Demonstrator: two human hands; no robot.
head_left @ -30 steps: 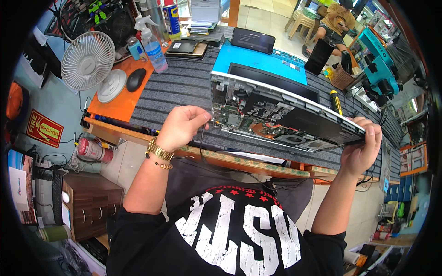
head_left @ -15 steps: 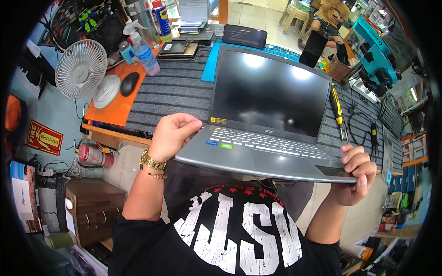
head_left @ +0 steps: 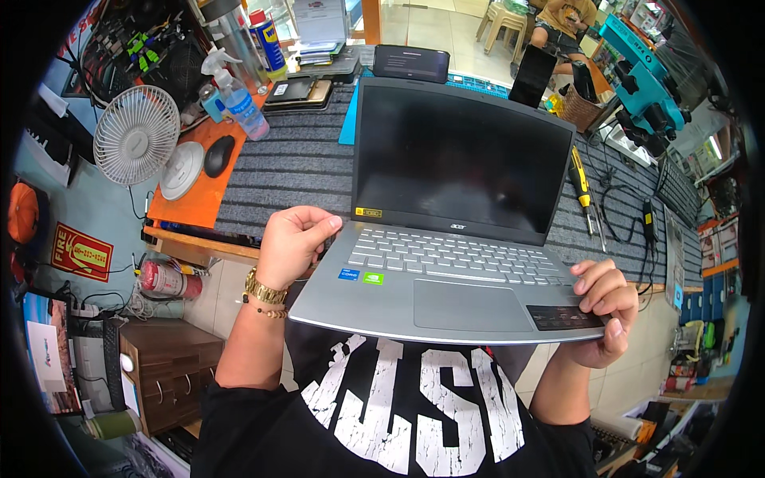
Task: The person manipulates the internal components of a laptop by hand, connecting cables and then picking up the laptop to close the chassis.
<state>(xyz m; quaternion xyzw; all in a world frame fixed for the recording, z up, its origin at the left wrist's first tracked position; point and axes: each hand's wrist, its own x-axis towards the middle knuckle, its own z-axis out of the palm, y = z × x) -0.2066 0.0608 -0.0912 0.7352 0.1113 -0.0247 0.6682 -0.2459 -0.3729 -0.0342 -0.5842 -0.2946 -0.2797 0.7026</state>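
An open grey laptop (head_left: 470, 307) is tilted in front of me, its screen (head_left: 462, 159) dark and its keyboard facing up. My right hand (head_left: 602, 307) grips its front right corner, thumb at the edge and fingers over the palm rest. At the left edge near the hinge, my left hand (head_left: 296, 243) is closed, thumb and forefinger pinched together right against the side. What sits between those fingertips, if anything, is hidden. Blue and green stickers (head_left: 361, 276) mark the left palm rest.
Behind the laptop lies a grey striped mat (head_left: 279, 175) on the bench. Phones (head_left: 299, 92), a spray bottle (head_left: 241, 103), a mouse (head_left: 219, 155) and a white fan (head_left: 137, 134) stand left. A yellow screwdriver (head_left: 580, 179), cables and a teal microscope (head_left: 641, 80) are right. Someone sits beyond.
The laptop has tipped so its keyboard deck shows more fully, and its front edge has come nearer to me. Both hands have shifted slightly down with it.
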